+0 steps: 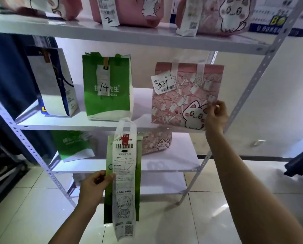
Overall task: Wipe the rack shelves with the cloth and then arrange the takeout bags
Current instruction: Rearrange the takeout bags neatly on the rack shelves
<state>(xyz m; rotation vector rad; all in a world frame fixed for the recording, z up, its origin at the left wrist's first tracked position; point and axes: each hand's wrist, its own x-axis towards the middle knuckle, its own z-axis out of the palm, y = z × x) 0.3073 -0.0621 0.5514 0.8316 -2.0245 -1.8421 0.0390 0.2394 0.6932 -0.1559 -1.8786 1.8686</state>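
Observation:
My left hand [92, 186] pinches the left edge of a narrow green takeout bag [136, 187] with a long white receipt marked 73, holding it in the air in front of the rack. My right hand [215, 115] grips the right edge of a pink cat-print bag [184, 97] labelled 34, which stands on the middle shelf [73, 123]. On the same shelf stand a green pizza bag [106, 101] labelled 14 and a white and blue bag [54, 83]. No cloth is in view.
The top shelf [129, 35] carries several pink cat bags with receipts. The lower shelf [164, 164] has a green bag [73, 147] and a pink bag [154, 142]. Perforated uprights [256, 76] frame the rack. Pale floor tiles lie below.

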